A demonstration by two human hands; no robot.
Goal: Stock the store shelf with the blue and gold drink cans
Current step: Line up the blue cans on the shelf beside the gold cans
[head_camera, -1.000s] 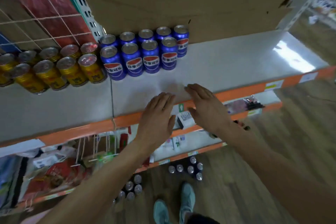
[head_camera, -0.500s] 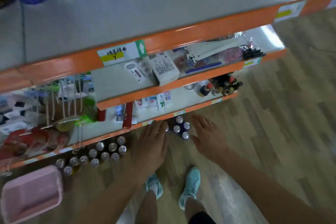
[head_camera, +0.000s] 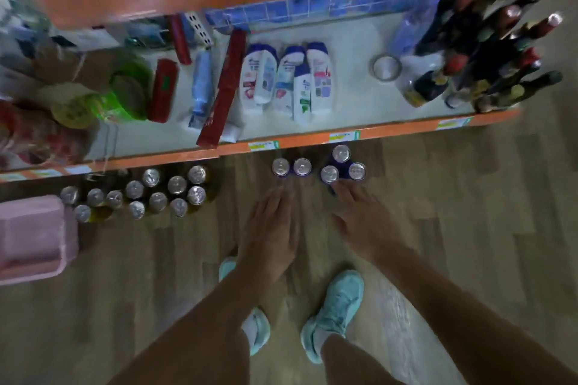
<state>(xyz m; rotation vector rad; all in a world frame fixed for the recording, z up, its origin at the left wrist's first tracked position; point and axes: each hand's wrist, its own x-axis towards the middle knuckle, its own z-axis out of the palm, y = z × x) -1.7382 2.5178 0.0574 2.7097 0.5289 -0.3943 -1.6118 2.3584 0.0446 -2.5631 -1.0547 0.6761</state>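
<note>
Several blue cans point(head_camera: 329, 173) stand upright on the wooden floor just in front of the lowest shelf's orange edge point(head_camera: 300, 142). To their left stands a larger cluster of gold cans point(head_camera: 176, 185), seen from above as silver lids. My left hand point(head_camera: 271, 233) hangs open, palm down, just short of the two leftmost blue cans. My right hand point(head_camera: 362, 219) is open too, its fingertips close to the right group of blue cans; whether they touch is unclear. Neither hand holds anything.
A pink basket point(head_camera: 34, 237) sits on the floor at the far left beside the gold cans. The lowest shelf holds white shampoo bottles point(head_camera: 286, 81), red boxes point(head_camera: 223, 89), a tape roll point(head_camera: 387, 67) and dark bottles point(head_camera: 488, 50). My feet in teal shoes point(head_camera: 336, 306) stand below the hands.
The view has swung down from the upper shelf with stocked cans to the floor. Both open hands have dropped from the shelf edge to just above the blue cans on the floor.
</note>
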